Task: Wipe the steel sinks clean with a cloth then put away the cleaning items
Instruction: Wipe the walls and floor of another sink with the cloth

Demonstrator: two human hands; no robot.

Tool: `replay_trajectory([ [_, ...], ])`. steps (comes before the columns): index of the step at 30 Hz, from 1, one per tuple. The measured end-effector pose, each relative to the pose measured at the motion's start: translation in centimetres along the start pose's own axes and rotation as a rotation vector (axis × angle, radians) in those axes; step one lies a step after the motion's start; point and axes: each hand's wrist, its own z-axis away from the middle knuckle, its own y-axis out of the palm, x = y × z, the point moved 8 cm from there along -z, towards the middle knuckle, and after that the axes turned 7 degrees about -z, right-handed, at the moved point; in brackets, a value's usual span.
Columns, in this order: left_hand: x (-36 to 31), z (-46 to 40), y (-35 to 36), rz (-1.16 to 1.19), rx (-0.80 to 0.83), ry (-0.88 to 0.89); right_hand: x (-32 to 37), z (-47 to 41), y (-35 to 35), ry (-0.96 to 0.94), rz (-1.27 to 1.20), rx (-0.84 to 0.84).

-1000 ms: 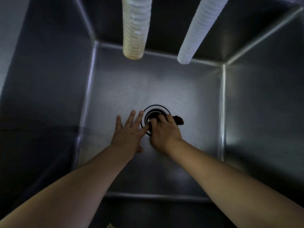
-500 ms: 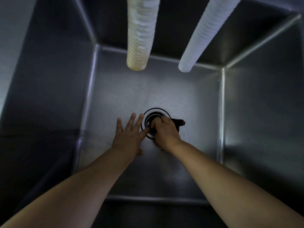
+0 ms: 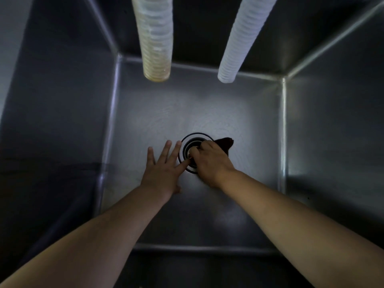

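Observation:
I look straight down into a deep steel sink (image 3: pixel 158 113). Its round drain (image 3: pixel 190 143) sits in the middle of the floor. My right hand (image 3: pixel 209 163) is closed on a dark cloth (image 3: pixel 225 143) and presses it onto the drain's right side; only a corner of the cloth shows past my knuckles. My left hand (image 3: pixel 164 169) lies flat on the sink floor just left of the drain, fingers spread, its forefinger touching the drain ring.
Two ribbed hoses hang into the sink from above: a yellowish one (image 3: pixel 155 44) at the back left and a white one (image 3: pixel 239 46) at the back right. Steep steel walls (image 3: pixel 332 129) close in on all sides.
My right hand has shifted slightly over the drain with the cloth, and more of the cloth's corner shows to the right. The left hand stays flat in place.

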Motion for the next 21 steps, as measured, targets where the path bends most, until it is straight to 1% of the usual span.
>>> replay_trajectory([
  [2,0.0,-0.1,0.2,-0.001,0.001,0.001,0.4,0.9,-0.5,-0.088,0.154,-0.023],
  [3,0.0,-0.1,0.2,-0.001,-0.001,0.0,0.5,1.4,-1.1,-0.117,0.164,-0.085],
  [5,-0.1,-0.2,0.2,-0.009,-0.007,-0.003,0.1,2.9,-3.2,-0.121,0.108,-0.333],
  [6,-0.1,-0.2,0.2,-0.014,-0.009,-0.002,-0.6,3.6,-4.4,-0.091,0.077,-0.463],
  [7,-0.1,-0.1,0.1,-0.017,-0.009,0.003,-1.6,4.1,-5.3,-0.036,0.046,-0.553],
  [8,-0.1,-0.1,0.1,-0.019,-0.009,0.008,-2.9,4.4,-6.1,0.026,0.02,-0.615],
  [9,-0.1,0.0,0.1,-0.022,-0.012,0.011,-4.3,4.6,-6.6,0.089,0.002,-0.638],
  [10,-0.1,0.0,0.1,-0.023,-0.015,0.012,-5.6,4.5,-6.7,0.142,-0.007,-0.612],
  [11,-0.1,0.1,0.0,-0.021,-0.014,0.011,-6.8,4.2,-6.3,0.176,-0.004,-0.534],
  [13,0.0,0.2,-0.2,-0.011,-0.006,0.01,-8.5,3.9,-4.6,0.208,0.013,-0.362],
  [15,0.0,0.4,-0.5,-0.001,0.0,0.011,-9.0,4.0,-2.8,0.226,0.028,-0.262],
  [17,0.0,0.8,-1.0,0.022,-0.017,0.013,-8.6,4.6,-1.5,0.219,0.033,-0.229],
  [21,1.7,2.9,-2.3,0.0,-0.137,-0.011,-5.8,7.6,0.9,0.17,0.088,-0.205],
])
